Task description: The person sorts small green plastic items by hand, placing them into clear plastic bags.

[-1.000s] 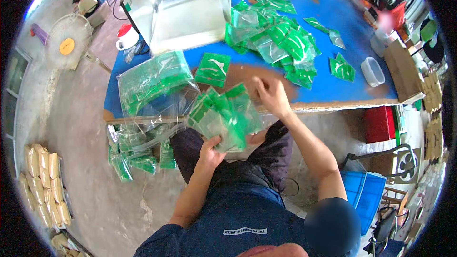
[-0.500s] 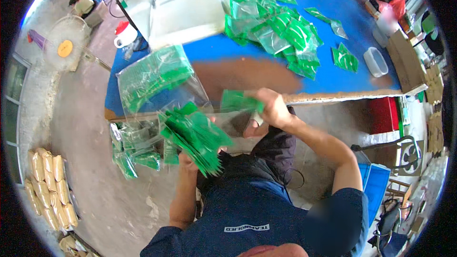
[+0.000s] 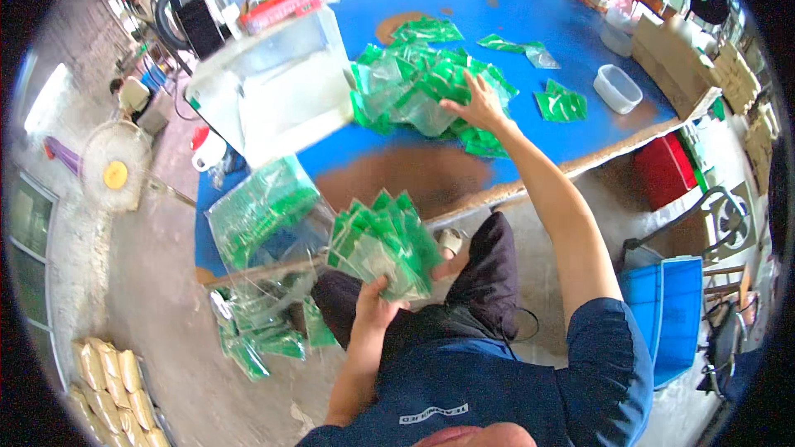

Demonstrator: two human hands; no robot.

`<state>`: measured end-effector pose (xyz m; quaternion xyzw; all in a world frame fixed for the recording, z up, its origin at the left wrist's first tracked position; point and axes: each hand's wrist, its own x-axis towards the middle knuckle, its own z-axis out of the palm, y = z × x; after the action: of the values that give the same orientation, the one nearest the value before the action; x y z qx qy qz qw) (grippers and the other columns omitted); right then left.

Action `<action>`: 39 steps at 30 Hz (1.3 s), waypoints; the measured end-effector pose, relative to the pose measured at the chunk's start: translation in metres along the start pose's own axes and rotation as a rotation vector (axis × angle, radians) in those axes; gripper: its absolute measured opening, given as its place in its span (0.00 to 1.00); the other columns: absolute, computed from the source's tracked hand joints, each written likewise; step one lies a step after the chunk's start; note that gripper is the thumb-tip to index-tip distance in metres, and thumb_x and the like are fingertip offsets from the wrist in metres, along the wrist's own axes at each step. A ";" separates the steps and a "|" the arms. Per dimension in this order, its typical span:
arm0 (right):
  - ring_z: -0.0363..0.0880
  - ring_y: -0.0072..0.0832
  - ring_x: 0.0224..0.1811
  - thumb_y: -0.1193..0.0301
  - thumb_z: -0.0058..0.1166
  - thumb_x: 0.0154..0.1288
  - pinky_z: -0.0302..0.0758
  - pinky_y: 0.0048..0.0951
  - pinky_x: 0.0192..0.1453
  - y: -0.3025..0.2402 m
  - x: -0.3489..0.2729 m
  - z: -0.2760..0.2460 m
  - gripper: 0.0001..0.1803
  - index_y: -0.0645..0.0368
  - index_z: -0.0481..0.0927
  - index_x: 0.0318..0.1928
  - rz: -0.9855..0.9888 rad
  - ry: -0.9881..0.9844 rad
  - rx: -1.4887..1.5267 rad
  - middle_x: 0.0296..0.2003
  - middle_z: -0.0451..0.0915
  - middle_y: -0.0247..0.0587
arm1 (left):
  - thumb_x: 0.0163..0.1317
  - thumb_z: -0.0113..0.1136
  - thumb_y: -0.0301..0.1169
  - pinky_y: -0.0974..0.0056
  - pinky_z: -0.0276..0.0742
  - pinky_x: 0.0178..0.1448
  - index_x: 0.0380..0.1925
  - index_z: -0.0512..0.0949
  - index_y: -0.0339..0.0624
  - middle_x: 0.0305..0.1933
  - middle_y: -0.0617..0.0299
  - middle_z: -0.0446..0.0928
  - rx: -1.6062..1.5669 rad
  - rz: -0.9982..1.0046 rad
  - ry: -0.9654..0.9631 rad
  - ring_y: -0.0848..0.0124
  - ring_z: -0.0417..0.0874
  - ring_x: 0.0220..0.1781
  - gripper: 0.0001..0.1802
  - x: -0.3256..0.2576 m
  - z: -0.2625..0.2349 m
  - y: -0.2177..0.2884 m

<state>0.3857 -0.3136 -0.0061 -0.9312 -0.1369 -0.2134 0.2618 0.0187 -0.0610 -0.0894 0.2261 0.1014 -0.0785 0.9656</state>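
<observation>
My left hand (image 3: 375,306) is closed on the lower end of a fanned stack of green and clear plastic packets (image 3: 385,236), held over my lap. My right hand (image 3: 482,106) is stretched out over the table with its fingers apart. It lies on the right side of a loose pile of similar packets (image 3: 397,87); its fingertips touch or hover just above them, I cannot tell which. A larger clear bag with green packets in it (image 3: 269,207) rests at the table's near left edge, left of the fanned stack.
A blue table (image 3: 530,149) with bare brown patches spans the front. On it stand a whitish box (image 3: 281,87) at left, a clear plastic tub (image 3: 619,89) and a few stray packets (image 3: 561,103) at right. More filled bags (image 3: 257,331) hang or lie below its left edge. A blue crate (image 3: 662,314) stands right.
My right hand has gone from beside the stack, where it held a green packet, out to the pile. My left hand has shifted right, and the stack is turned upright and fanned.
</observation>
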 end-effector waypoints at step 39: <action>0.79 0.54 0.52 0.63 0.56 0.67 0.76 0.45 0.57 -0.134 -0.122 -0.033 0.20 0.68 0.75 0.50 -0.403 -0.570 0.525 0.49 0.79 0.60 | 0.54 0.63 0.19 0.49 0.74 0.67 0.63 0.66 0.35 0.58 0.55 0.75 0.090 0.179 0.097 0.59 0.77 0.61 0.33 0.001 0.004 0.028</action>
<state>0.2196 -0.2388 0.0200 -0.8095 -0.4322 0.0475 0.3946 0.0255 -0.0378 -0.0744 0.2809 0.1236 0.0146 0.9516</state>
